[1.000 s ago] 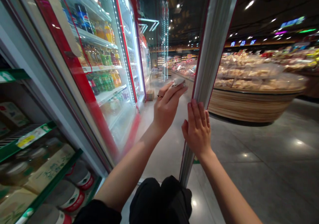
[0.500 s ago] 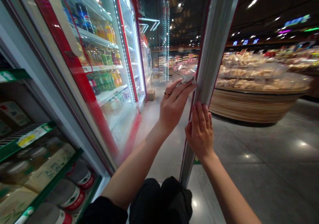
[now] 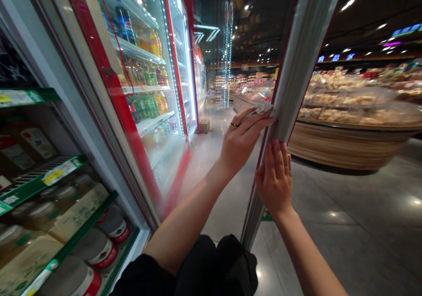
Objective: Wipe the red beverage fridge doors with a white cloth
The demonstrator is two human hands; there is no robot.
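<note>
Now, cloth [image 3: 264,107]: pale wad under L hand [image 3: 245,138], on glass [image 3: 214,177] right by frame [image 3: 301,63]; material can't tell.
L hand: fingers stretched, pressing cloth to glass; thumb hid, so can't tell if it pinches too.
R hand [image 3: 276,179]: flat, fingers tog., thumb a bit out, laid along frame just below L hand; palm hid.
Swing risk: frame could prob. shift if L hand pushes harder than R hand steadies.
Edge risk: L fingertips might knock frame, or cloth snag/bunch there, being so close; loose folds could leave streaks.
Bottle [image 3: 124,21]: dark, blue cap, Pepsi-style logo; small print illegible.
Tag [image 3: 64,172]: green/white, yellow patch; digits unreadable.
Jugs [image 3: 97,242]: red + white labels, text n/r.
Signs [image 3: 335,58]: blue lit chars, bkgd; too blurred.
</note>
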